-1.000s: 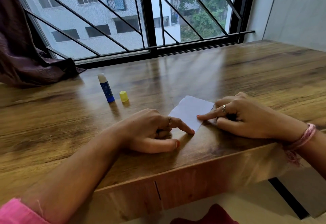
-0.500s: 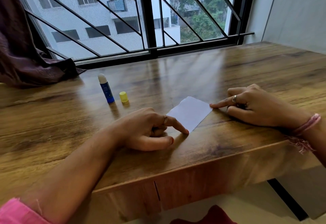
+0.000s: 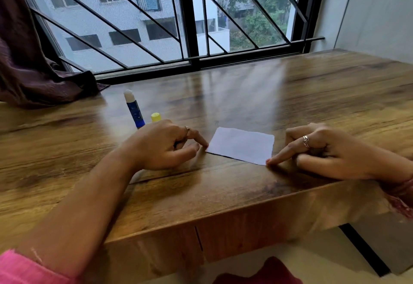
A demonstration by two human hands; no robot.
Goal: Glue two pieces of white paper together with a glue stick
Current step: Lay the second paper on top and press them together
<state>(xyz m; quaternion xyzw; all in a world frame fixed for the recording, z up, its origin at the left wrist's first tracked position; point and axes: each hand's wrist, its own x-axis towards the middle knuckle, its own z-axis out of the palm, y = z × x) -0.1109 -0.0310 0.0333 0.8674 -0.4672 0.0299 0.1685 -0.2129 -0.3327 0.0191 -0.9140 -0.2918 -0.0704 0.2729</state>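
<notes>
Glossy wood-grain table (image 3: pixel 290 95) bears the flat white paper (image 3: pixel 241 145), its corners pressed by the left hand (image 3: pixel 163 147) and right hand (image 3: pixel 330 151), forefingers out, others curled on nothing; pressing-down seems underway, next capping the uncapped glue stick (image 3: pixel 134 110) left of the paper.

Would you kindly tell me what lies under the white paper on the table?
The white paper lies flat on the wooden table. Only one sheet shows; whether a second piece sits beneath is hidden.
</notes>
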